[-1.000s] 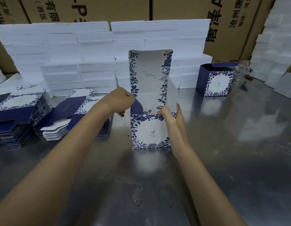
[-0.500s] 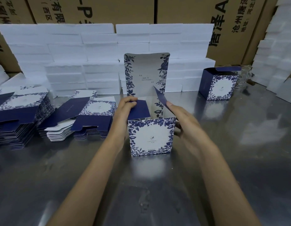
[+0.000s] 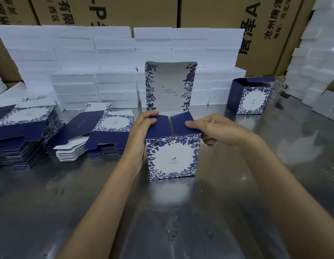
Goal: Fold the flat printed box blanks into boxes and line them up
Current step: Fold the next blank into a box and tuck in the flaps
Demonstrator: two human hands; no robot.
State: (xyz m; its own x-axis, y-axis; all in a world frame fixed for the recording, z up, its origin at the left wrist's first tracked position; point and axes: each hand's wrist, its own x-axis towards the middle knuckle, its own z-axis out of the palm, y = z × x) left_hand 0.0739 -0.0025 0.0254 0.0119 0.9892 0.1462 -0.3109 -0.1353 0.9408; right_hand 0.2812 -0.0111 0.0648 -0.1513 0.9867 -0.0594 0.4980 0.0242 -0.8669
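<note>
Folding inward since before, both side flaps (image 3: 170, 125) now lie flat.

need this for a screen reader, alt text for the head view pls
Two hands fold the navy side flaps down over a blue-floral printed box on a metal table, left hand, right hand, its tall lid flap upright. Flat blanks are stacked left; a finished box stands right.

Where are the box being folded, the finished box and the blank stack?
box being folded (image 3: 172, 157), head view, front panel
finished box (image 3: 253, 100), head view, front panel
blank stack (image 3: 18, 128), head view, top blank
</note>
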